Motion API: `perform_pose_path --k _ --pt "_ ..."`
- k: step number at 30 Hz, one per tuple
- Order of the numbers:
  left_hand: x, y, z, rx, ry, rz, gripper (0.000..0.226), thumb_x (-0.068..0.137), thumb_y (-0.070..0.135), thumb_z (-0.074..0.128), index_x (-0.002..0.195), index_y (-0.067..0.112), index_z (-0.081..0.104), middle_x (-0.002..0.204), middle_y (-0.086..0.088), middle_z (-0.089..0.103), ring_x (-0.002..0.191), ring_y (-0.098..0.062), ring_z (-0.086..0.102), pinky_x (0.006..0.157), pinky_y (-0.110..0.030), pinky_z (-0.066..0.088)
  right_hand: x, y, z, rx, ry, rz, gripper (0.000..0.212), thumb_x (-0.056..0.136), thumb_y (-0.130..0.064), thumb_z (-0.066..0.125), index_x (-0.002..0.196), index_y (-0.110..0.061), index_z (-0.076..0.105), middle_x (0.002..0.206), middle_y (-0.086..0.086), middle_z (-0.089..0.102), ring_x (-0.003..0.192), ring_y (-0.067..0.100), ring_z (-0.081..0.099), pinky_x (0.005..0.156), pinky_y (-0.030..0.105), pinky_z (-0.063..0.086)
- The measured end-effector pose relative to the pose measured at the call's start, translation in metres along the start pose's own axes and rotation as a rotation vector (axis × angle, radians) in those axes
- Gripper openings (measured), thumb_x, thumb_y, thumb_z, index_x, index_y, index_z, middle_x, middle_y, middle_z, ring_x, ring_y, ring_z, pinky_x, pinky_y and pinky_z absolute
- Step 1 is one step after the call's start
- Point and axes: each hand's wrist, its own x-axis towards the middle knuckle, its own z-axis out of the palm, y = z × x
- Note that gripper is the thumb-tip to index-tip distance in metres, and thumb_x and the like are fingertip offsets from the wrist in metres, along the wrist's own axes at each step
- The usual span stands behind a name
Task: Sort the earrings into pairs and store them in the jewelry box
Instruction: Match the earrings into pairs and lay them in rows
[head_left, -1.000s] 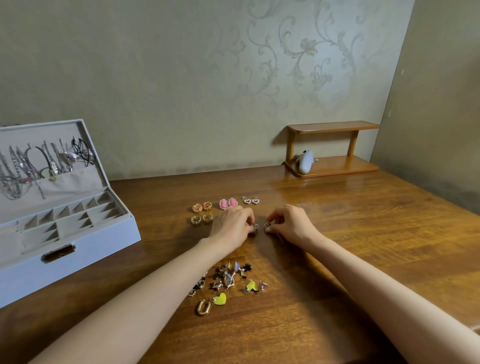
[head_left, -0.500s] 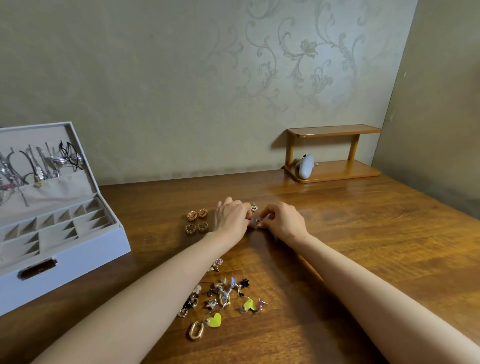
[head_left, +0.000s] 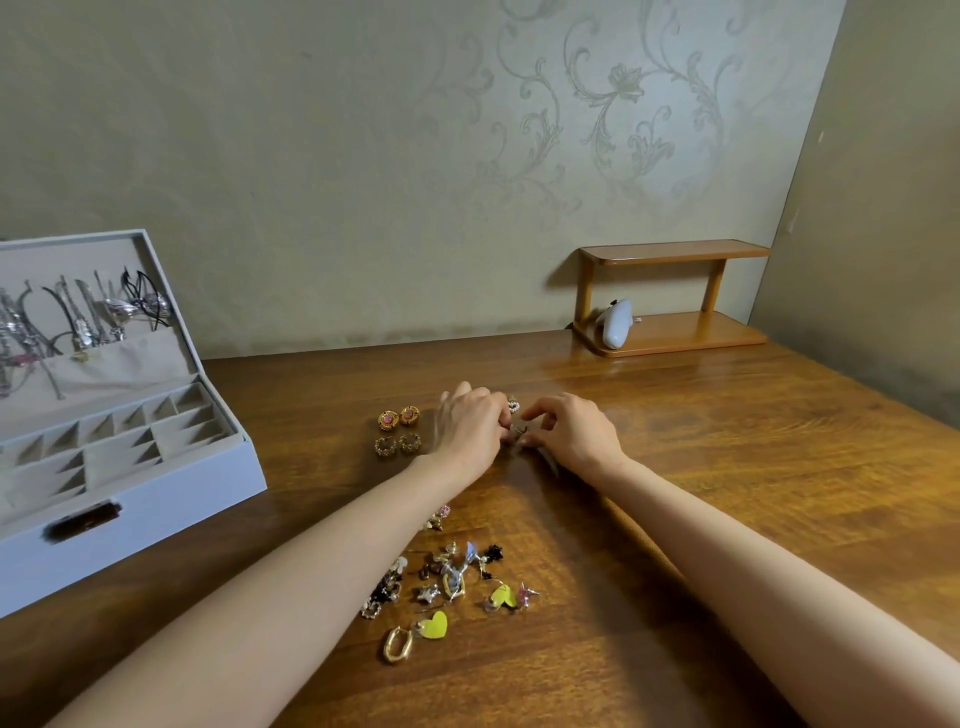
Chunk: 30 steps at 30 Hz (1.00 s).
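Two hands meet over the bench (head_left: 727, 493): left hand (head_left: 470, 422) and right hand (head_left: 570, 432) apparently pinch small earrings (head_left: 517, 430). Step: pairing. Next: gentle set-down beside gold pairs (head_left: 388, 419).

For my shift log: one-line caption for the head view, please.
Left hand and right hand pinch small earrings beside sorted gold pairs; unsorted pile nearer, jewelry box open.

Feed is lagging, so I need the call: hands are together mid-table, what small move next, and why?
Probably set the small silvery earrings down side by side and let go: left hand and right hand pinch them near the laid-out round gold pink-centred pair, with the unsorted earring pile waiting.
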Motion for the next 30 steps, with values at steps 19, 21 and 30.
perform_pose_path --k 19,21,30 --pt "-0.099 -0.059 -0.077 -0.258 -0.223 -0.200 0.007 0.084 0.026 0.066 0.081 0.025 0.060 0.085 0.013 0.056 0.071 0.001 0.045 0.063 -0.020 0.036 -0.059 -0.073 0.001 0.100 -0.239 -0.376 0.017 0.080 -0.019 0.070 0.094 -0.028 0.075 0.081 -0.016 0.050 0.075 0.005 0.046 0.071 0.026 0.041" --pt "-0.103 -0.066 -0.076 -0.255 -0.228 -0.223 0.006 0.084 0.027 0.065 0.082 0.025 0.060 0.084 0.012 0.057 0.071 0.000 0.046 0.064 -0.022 0.037 -0.056 -0.082 0.003 0.105 -0.329 -0.396 0.020 0.082 -0.017 0.069 0.098 -0.027 0.074 0.085 -0.012 0.050 0.071 0.002 0.043 0.072 0.024 0.038" --pt "-0.113 -0.064 -0.057 -0.273 -0.126 -0.116 0.009 0.086 0.028 0.061 0.095 0.025 0.063 0.094 0.012 0.056 0.083 -0.004 0.051 0.075 -0.019 0.044 -0.054 -0.072 0.000 0.175 -0.412 -0.380 0.020 0.079 -0.021 0.072 0.099 -0.019 0.073 0.083 -0.017 0.054 0.073 0.000 0.049 0.064 0.008 0.040"
